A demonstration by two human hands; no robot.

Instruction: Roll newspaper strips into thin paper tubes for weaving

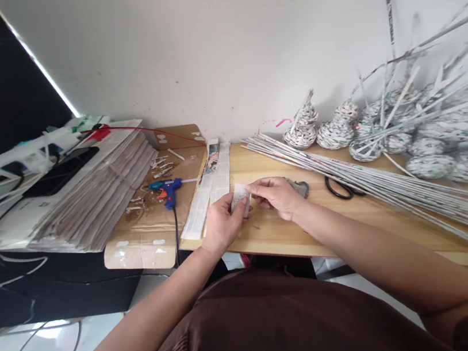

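Note:
A small piece of printed newspaper (241,194) is held between my two hands above the near part of the wooden table. My left hand (223,223) grips its lower left side with the thumb on top. My right hand (275,194) pinches its upper right corner between thumb and fingers. Just left of my hands lie long newspaper strips (198,211), reaching back toward the wall. Behind my right hand sits a crumpled grey cloth (299,186), partly hidden by it.
A blue glue gun (169,192) rests on cardboard (145,228) at left, its cord over the front edge. Beyond it stands a tall newspaper stack (102,200). Rolled paper sticks (374,179), black-handled scissors (339,187) and several woven paper shapes (336,133) lie at right. A wall backs the table.

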